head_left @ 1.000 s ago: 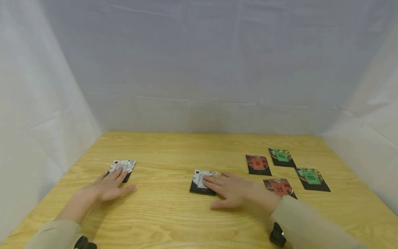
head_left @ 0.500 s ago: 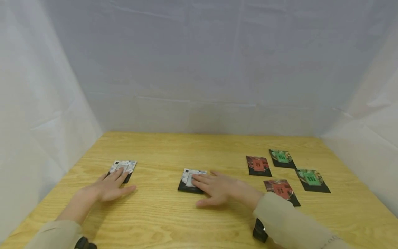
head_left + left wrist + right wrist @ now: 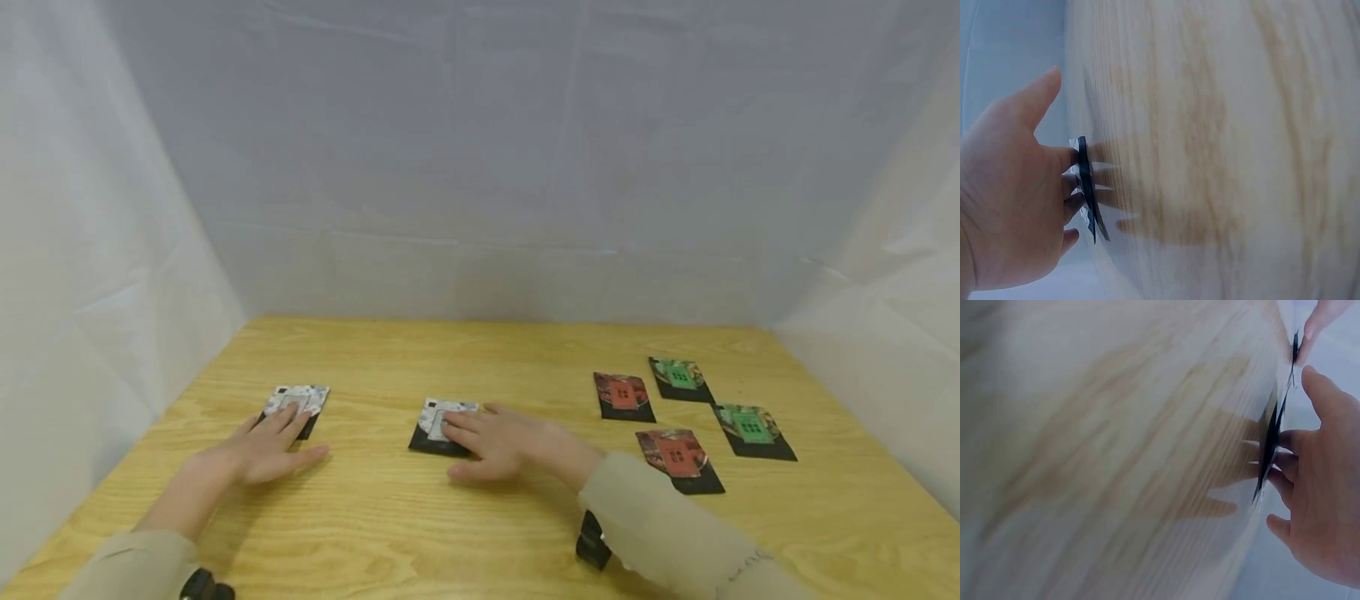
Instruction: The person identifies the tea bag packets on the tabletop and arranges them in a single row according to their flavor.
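Note:
Flat on the table at the left lies a white-and-black packet (image 3: 307, 400), and the straight fingers of my left hand (image 3: 258, 450) rest on it. In the left wrist view the fingertips press the face of that packet (image 3: 1087, 181), seen edge-on. A second white-and-black packet (image 3: 435, 433) lies near the middle of the table. My right hand (image 3: 498, 442) touches its right part with extended fingers, thumb spread to the near side. From the right wrist view this packet (image 3: 1269, 444) shows its dark edge under the fingertips.
On the right lie two red-and-black packets, one farther back (image 3: 624, 397) and one nearer (image 3: 679, 461). Beyond them are two green-and-black packets, a far one (image 3: 680, 378) and a near one (image 3: 753, 430). White sheeting (image 3: 480, 167) encloses the wooden table (image 3: 375, 533).
My right hand has slid leftward with the middle white-and-black packet under its fingers, uncovering more of the nearer red packet. My left hand and its packet have stayed in place.

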A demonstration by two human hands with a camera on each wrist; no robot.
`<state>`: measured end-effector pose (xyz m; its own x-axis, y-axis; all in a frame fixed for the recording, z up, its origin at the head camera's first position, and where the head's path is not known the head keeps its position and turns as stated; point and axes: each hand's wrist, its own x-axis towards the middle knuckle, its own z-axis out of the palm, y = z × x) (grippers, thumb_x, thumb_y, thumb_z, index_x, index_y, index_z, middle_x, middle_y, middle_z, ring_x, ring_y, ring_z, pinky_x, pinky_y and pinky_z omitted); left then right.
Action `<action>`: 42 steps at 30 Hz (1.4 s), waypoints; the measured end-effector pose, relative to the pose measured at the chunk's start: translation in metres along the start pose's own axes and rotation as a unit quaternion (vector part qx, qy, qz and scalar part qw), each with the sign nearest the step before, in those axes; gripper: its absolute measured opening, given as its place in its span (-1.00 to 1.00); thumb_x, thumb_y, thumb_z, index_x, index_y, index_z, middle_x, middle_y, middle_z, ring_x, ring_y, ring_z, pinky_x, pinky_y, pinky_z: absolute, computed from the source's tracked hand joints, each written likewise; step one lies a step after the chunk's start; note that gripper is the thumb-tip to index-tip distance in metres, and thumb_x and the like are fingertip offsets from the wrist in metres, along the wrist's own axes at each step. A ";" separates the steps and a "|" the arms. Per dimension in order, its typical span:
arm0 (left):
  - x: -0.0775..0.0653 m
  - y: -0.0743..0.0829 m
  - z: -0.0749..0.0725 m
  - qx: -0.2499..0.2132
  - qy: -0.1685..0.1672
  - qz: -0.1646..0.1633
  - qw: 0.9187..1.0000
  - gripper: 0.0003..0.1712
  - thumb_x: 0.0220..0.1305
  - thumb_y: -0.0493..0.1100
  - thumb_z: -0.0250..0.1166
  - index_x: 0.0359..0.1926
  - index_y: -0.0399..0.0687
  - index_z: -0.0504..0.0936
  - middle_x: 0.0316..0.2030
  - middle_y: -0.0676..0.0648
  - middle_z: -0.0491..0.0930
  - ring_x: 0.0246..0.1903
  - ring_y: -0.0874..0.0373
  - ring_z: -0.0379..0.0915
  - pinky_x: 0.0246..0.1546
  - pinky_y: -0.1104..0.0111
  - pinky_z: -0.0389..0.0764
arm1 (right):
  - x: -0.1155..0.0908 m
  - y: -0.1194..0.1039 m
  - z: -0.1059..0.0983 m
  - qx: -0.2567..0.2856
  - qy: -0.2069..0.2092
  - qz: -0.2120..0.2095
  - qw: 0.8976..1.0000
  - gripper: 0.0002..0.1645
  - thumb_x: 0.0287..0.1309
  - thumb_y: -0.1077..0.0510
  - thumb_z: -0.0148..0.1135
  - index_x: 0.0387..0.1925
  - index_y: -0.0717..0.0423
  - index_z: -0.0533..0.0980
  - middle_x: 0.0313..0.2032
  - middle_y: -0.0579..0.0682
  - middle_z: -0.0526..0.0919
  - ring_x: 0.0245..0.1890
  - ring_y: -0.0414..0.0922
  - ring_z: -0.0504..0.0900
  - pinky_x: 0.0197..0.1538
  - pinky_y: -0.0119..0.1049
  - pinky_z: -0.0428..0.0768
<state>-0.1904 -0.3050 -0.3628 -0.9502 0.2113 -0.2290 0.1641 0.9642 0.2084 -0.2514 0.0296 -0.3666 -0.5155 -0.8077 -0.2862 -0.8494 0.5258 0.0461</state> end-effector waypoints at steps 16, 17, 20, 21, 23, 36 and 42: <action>-0.002 0.002 -0.001 0.001 0.003 0.001 1.000 0.05 0.28 0.38 -0.10 0.33 -0.52 0.04 0.31 -0.55 -0.13 0.29 -0.42 -0.22 0.19 -0.28 -0.22 | 0.045 -0.015 -0.012 -0.005 -0.012 0.011 1.000 -0.14 0.27 -0.43 -0.46 0.46 -0.10 -0.12 0.44 -0.17 -0.20 0.41 -0.26 -0.19 0.39 -0.13 -0.08; -0.002 0.001 -0.001 0.002 0.004 0.001 1.000 0.05 0.27 0.38 -0.10 0.32 -0.52 0.05 0.31 -0.55 -0.13 0.29 -0.42 -0.21 0.19 -0.28 -0.22 | 0.049 -0.016 -0.014 -0.005 -0.014 0.012 1.000 -0.14 0.28 -0.43 -0.46 0.46 -0.10 -0.12 0.44 -0.18 -0.20 0.41 -0.26 -0.19 0.39 -0.14 -0.08; -0.001 0.001 0.000 0.006 0.007 0.001 1.000 0.05 0.27 0.39 -0.10 0.32 -0.52 0.07 0.30 -0.55 -0.11 0.29 -0.43 -0.20 0.19 -0.28 -0.21 | 0.057 -0.021 -0.018 0.000 -0.017 0.013 1.000 -0.16 0.29 -0.41 -0.46 0.46 -0.12 -0.13 0.44 -0.19 -0.20 0.41 -0.28 -0.19 0.39 -0.15 -0.09; -0.001 0.001 0.000 0.007 0.007 0.001 1.000 0.05 0.27 0.39 -0.10 0.32 -0.52 0.07 0.30 -0.55 -0.11 0.29 -0.43 -0.20 0.19 -0.28 -0.21 | 0.059 -0.022 -0.020 0.000 -0.017 0.013 1.000 -0.17 0.29 -0.41 -0.46 0.46 -0.13 -0.13 0.44 -0.20 -0.19 0.40 -0.28 -0.19 0.39 -0.15 -0.09; 0.000 0.001 0.000 0.009 0.007 0.001 1.000 0.05 0.27 0.39 -0.11 0.32 -0.52 0.07 0.30 -0.55 -0.11 0.29 -0.42 -0.19 0.19 -0.28 -0.21 | 0.063 -0.025 -0.022 0.001 -0.018 0.013 1.000 -0.17 0.29 -0.41 -0.45 0.46 -0.13 -0.13 0.44 -0.20 -0.19 0.40 -0.28 -0.19 0.39 -0.15 -0.09; 0.001 0.001 -0.001 0.010 0.005 0.004 1.000 0.04 0.28 0.38 -0.10 0.32 -0.51 0.08 0.30 -0.55 -0.10 0.29 -0.43 -0.18 0.19 -0.28 -0.19 | 0.087 -0.042 -0.033 -0.040 -0.019 0.027 0.999 -0.10 0.22 -0.48 -0.46 0.45 -0.15 -0.09 0.44 -0.21 -0.16 0.40 -0.27 -0.14 0.39 -0.17 -0.05; 0.001 -0.001 0.000 0.013 0.008 0.006 1.000 0.03 0.28 0.37 -0.10 0.32 -0.51 0.08 0.30 -0.55 -0.10 0.28 -0.43 -0.18 0.19 -0.28 -0.18 | 0.090 -0.045 -0.034 -0.044 -0.013 0.028 0.999 -0.10 0.22 -0.49 -0.46 0.45 -0.16 -0.09 0.44 -0.21 -0.15 0.40 -0.26 -0.12 0.38 -0.17 -0.04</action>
<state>-0.1913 -0.3055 -0.3631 -0.9526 0.2194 -0.2107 0.1814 0.9657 0.1857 -0.2633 -0.0756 -0.3617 -0.5600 -0.7702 -0.3053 -0.8268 0.5430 0.1468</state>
